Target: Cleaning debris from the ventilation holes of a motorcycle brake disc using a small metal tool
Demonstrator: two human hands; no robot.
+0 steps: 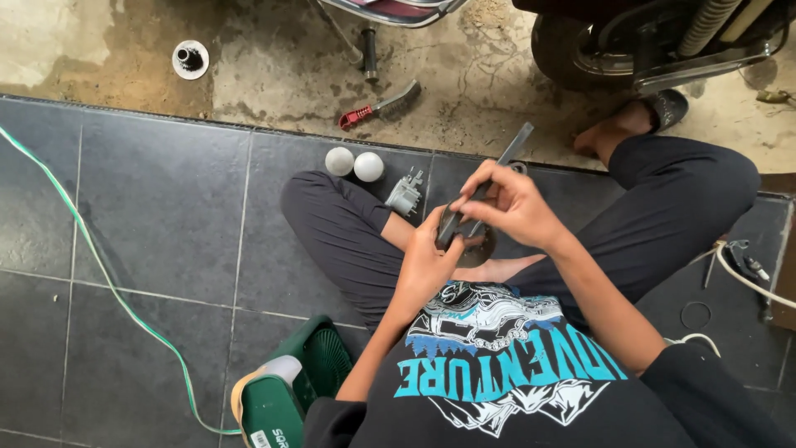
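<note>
Above the crossed legs, near the middle of the dark tile floor (166,216): left hand (427,261) curled round a dark round metal part (474,246), fingers bent and pressed close, thumb on the near edge. Right hand (510,203) just above that part, fingers pinched tight on a long flat grey file (502,166). File tilted, far end up and away from the part, near end down on it. Part dull, dark grey, mostly hidden by both hands; exact shape hard to tell.

Just beyond the part, past the left knee: a small silver engine piece (405,195) on the floor. Left of that, two white balls (354,164) touching side by side. Farther off from the part, on the rough concrete (274,75): a wire brush with a red handle (377,106), a black grip (370,54), and a small round white cap (190,60) well apart to the left. Far right of the part: a motorbike wheel (572,50). Near left of the part, low down: a green fan (311,369). Green and white cable (99,265) running across the tiles, well left of the part.
</note>
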